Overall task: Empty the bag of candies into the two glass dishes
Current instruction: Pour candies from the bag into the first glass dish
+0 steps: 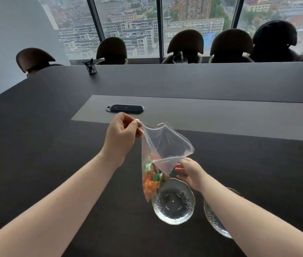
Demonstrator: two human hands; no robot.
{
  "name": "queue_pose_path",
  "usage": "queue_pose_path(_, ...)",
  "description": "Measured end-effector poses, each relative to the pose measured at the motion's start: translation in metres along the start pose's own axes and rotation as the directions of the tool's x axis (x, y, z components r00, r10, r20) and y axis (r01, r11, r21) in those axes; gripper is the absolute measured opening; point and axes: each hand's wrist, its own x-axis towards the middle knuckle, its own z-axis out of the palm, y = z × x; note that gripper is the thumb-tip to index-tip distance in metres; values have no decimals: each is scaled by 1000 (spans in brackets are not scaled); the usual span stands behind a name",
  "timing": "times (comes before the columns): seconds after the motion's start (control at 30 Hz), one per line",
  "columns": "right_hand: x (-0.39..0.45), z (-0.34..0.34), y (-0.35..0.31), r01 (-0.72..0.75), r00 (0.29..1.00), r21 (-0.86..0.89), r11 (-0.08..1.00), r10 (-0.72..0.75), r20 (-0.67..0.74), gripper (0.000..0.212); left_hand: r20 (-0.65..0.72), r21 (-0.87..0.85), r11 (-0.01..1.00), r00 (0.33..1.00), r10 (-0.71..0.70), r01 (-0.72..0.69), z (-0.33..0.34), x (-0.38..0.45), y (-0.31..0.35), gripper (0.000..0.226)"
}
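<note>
Above the dark desk [54, 164], a clear plastic bag [162, 145] hangs between the person's two hands. The left hand [121, 135] is raised, and its fingers [136, 125] pinch one upper corner of the bag's open mouth. The right hand [190, 173] is lower and nearer the body; its fingers [180, 170] pinch the opposite edge of the mouth, so the opening is pulled wide and slack between them. The candies [151, 179], orange and green, sit bunched in the bottom of the bag, which dangles down at the left edge of the near glass dish [173, 201], its lower tip overlapping that dish's rim in the view; whether it touches the glass cannot be told. This dish is ribbed, with a gold-toned rim, and holds no candy. A second glass dish [213, 219] stands just beside it to the right, partly hidden under the right forearm, so its contents cannot be seen fully. Farther back, a dark oval panel [125, 108] lies in the grey centre strip of the desk, and a row of chairs [185, 45] lines the far side before tall windows [128, 25].
</note>
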Motion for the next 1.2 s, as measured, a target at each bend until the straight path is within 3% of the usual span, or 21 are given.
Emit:
queue_pose_path(0.13,-2,-33,10,-174,985,4,985,174,14,50,45,-134,991,999,14,-8,26,6,16,14)
queue_pose_path(0.23,1,-52,16,-232,971,175,957,217,98,59,99,-186,983,995,11,7,41,11,19,16)
queue_pose_path(0.3,2,-59,17,-220,972,274,936,187,141,57,141,-179,984,990,7,19,49,12,17,17)
queue_pose_path(0.47,-9,-66,5,-125,966,274,954,54,253,33,195,-212,974,980,-44,85,53,14,5,23)
queue_pose_path(0.6,-10,-73,4,-137,951,300,944,40,307,37,222,-246,963,973,-55,111,52,18,0,26)
queue_pose_path(0.73,-2,-75,11,-67,959,346,936,-35,281,50,234,-228,962,968,-93,148,51,19,-9,26)
queue_pose_path(0.83,3,-77,13,-35,986,368,929,-27,163,46,240,-204,957,958,-157,207,48,19,-24,23)
queue_pose_path(0.93,3,-79,7,58,997,332,942,-71,27,40,243,-88,960,940,-239,267,42,21,-44,19)
queue_pose_path(1.03,1,-85,5,92,996,183,979,-87,-37,41,245,99,948,916,-318,303,33,24,-66,18)
queue_pose_path(1.2,-2,-97,9,123,986,15,992,-120,-115,27,302,497,839,863,-406,221,29,12,-107,12)
